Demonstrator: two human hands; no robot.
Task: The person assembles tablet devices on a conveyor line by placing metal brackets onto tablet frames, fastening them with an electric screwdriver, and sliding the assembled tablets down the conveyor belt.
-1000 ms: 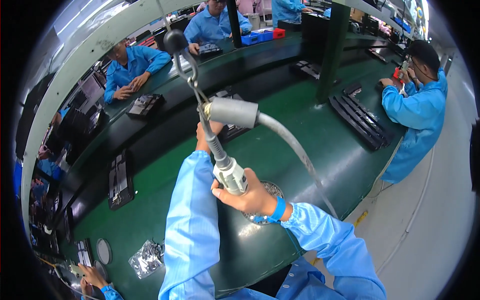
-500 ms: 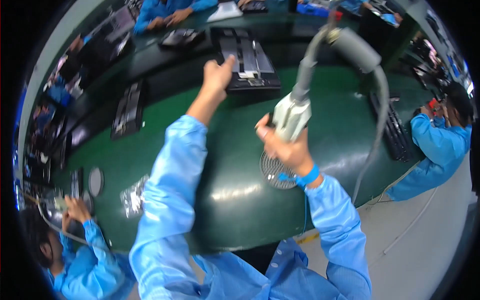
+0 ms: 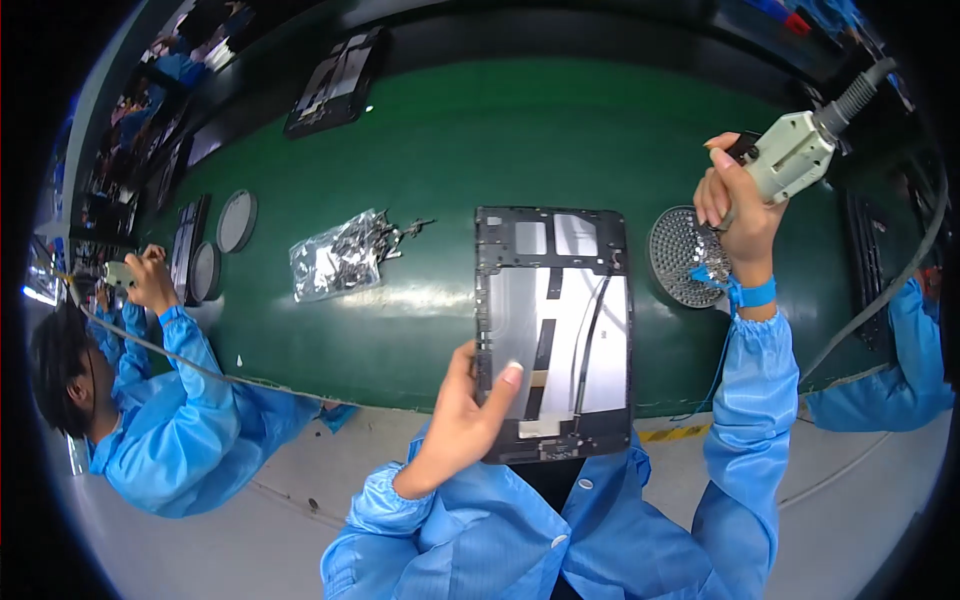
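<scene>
My left hand (image 3: 468, 412) grips the lower left edge of an opened tablet (image 3: 600, 345), its thumb on the inner face. The tablet is black-framed with silver-grey panels, a black cable and dark strips inside; it lies over the table's near edge, close to my body. My right hand (image 3: 740, 205) is closed round a pale electric screwdriver (image 3: 795, 155), whose grey ribbed cable end points up and right. The tool's tip is hidden by the hand. Beneath that hand lies a round dimpled screw dish (image 3: 672, 262) with small shiny pieces. A blue wristband (image 3: 755, 292) circles my right wrist.
A clear bag (image 3: 335, 265) of small dark metal parts lies spilling left of the tablet. Another opened tablet (image 3: 335, 85) rests at the far left. A co-worker (image 3: 165, 410) sits at left near round dishes (image 3: 237, 222). A grey cable (image 3: 885, 310) hangs at right beside dark stacked parts (image 3: 868, 265).
My left hand has brought the tablet from the far side of the table to near my body. My right hand has moved right and up in the picture with the screwdriver. The view has shifted.
</scene>
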